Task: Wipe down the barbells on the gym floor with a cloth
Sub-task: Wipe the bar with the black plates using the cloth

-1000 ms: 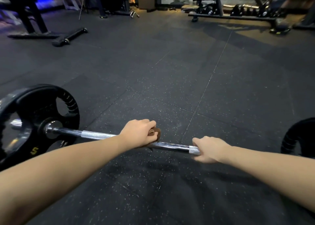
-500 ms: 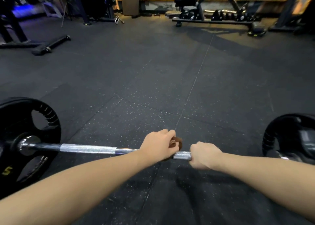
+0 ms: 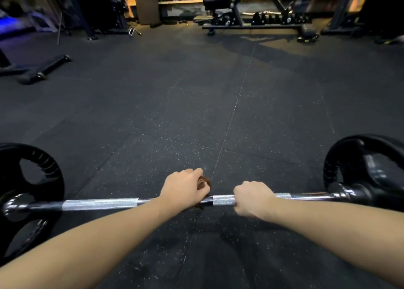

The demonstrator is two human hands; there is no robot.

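While the left hand (image 3: pixel 182 188) curls its fingers round a brown cloth (image 3: pixel 204 183) on the barbell (image 3: pixel 100 203), the right hand (image 3: pixel 251 198) clenches the bar just beside it, low in the frame, black plates (image 3: pixel 32 179) at either edge.

2 bare forearms (image 3: pixel 109 240), bare left hand (image 3: pixel 182 188), bare right hand (image 3: pixel 251 198)

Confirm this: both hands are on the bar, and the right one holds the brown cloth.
Wrong hand. The head view shows the cloth held by the left hand, not the right. Both hands are on the bar; the right hand grips it bare.
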